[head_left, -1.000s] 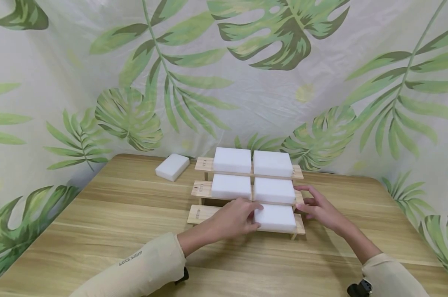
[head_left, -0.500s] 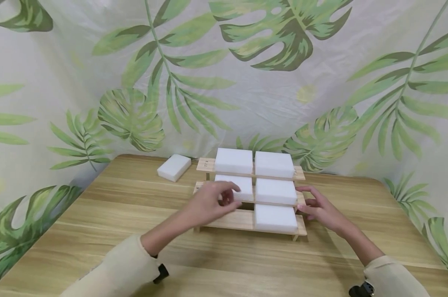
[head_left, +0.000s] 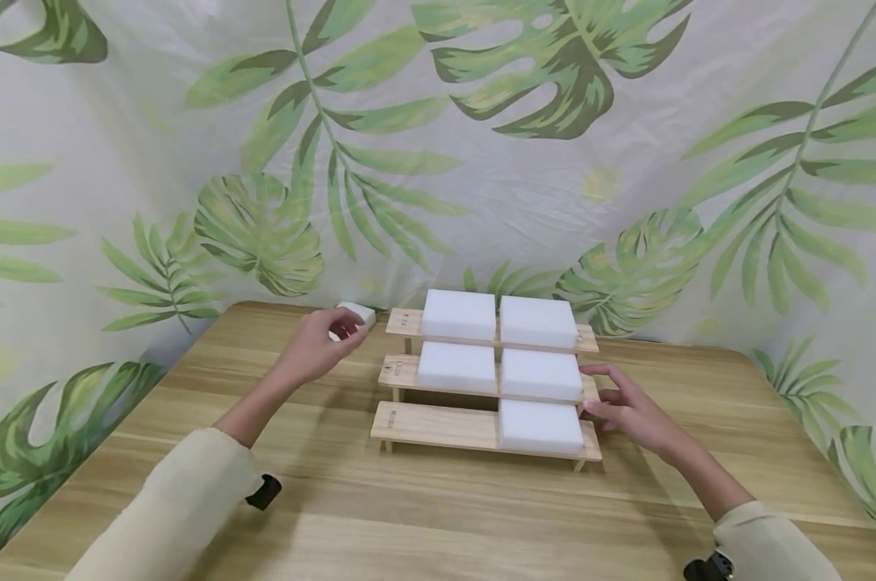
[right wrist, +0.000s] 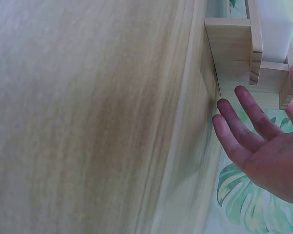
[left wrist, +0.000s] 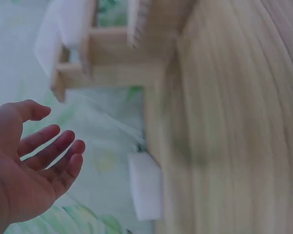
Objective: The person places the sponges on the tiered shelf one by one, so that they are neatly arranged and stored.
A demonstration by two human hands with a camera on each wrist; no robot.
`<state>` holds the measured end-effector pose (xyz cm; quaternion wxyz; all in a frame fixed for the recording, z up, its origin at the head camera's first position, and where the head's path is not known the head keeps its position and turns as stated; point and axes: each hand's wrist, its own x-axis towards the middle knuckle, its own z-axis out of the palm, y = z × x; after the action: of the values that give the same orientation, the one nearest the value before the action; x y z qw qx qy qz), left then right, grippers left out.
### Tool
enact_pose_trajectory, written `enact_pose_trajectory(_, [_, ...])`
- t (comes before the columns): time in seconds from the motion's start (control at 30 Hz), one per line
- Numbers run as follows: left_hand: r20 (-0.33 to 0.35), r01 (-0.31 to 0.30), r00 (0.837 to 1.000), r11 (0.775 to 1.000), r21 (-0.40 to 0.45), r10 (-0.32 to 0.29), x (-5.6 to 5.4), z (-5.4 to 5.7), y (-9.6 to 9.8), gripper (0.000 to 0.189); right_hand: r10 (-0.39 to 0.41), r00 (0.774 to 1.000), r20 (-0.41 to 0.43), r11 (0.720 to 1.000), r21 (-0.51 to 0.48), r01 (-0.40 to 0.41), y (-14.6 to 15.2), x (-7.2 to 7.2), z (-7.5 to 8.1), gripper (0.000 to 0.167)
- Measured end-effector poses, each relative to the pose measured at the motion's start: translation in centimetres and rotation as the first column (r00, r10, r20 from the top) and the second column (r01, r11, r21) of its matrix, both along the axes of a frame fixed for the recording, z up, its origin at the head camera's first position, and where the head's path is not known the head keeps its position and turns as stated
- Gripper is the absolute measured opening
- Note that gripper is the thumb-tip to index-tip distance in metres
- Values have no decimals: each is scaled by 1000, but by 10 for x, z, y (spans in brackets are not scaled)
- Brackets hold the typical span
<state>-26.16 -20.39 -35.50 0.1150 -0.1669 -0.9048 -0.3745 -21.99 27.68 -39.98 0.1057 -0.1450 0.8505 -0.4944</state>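
Note:
My left hand [head_left: 314,343] hovers over the table's back left, fingers loosely bent with nothing between them. Partly hidden behind it is a loose white sponge-like block [head_left: 363,313]; in the left wrist view a gap shows between the fingers and this block [left wrist: 145,187]. A three-step wooden rack [head_left: 438,424] stands at the middle. Two white blocks sit on each of its top and middle steps; one block [head_left: 541,426] sits on the right of the lowest step. My right hand [head_left: 637,415] is at the rack's right end, fingers extended, thumb and fingertips right by the step ends.
The wooden table [head_left: 438,516] runs up to a leaf-printed cloth [head_left: 380,145] hanging behind it. Beneath the rack's steps are short legs [head_left: 387,445]. Small printed marks show at the steps' left ends.
My left hand has left the block on the lowest step and moved left and back to the loose block. My right hand stays by the rack's right end.

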Motion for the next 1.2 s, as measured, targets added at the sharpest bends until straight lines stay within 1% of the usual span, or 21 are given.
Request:
enact_pose_trajectory(0.1, [25,-18,999,997,-71,20,-12,-12,-11,28,11,1000,0,1000,-12,-11,0,0,0,58])
enact_pose_trajectory(0.2, [41,-23,999,987,-156,30,-21,-22,-18,37,14,1000,6,1000,-26,-14,-1,1,1,60])
enact_pose_trajectory(0.27, [69,-16,997,977,-215,31,-25,-27,-22,43,15,1000,9,999,-32,-14,-1,2,1,60])
enact_pose_trajectory(0.37, [134,7,990,960,-281,32,-29,-33,-27,50,13,1000,11,999,-35,-12,-2,2,2,60])
enact_pose_trajectory(0.43, [165,19,986,950,-311,35,-31,-37,-29,53,8,1000,14,999,-32,-8,-2,2,2,59])
enact_pose_trajectory(0.5, [174,21,984,945,-327,38,-32,-39,-30,52,5,1000,15,1000,-28,-5,-2,2,2,59])
enact_pose_trajectory(0.6, [145,6,988,937,-349,48,-33,-40,-32,48,4,1000,14,1000,-25,-4,-1,1,1,59])
enact_pose_trajectory(0.73, [106,-16,993,929,-370,59,-29,-34,-33,44,8,1000,12,1000,-29,-8,-1,1,1,59])
enact_pose_trajectory(0.83, [90,-40,993,921,-387,81,-25,-31,-36,49,5,1000,13,1000,-25,-4,-1,1,1,59])
enact_pose_trajectory(0.93, [89,-69,989,907,-415,116,-21,-34,-40,58,2,1000,16,1000,-23,-1,-2,2,2,59])
enact_pose_trajectory(1.0, [97,-85,986,900,-427,139,-19,-36,-44,61,3,1000,17,1000,-22,-2,-2,2,2,59])
enact_pose_trajectory(1.1, [106,-102,981,898,-428,163,-17,-40,-49,56,9,1000,12,1000,-20,-9,-2,2,2,59])
enact_pose_trajectory(1.2, [119,-109,978,902,-418,173,-17,-43,-52,52,11,1000,8,1000,-15,-11,-1,1,2,59])
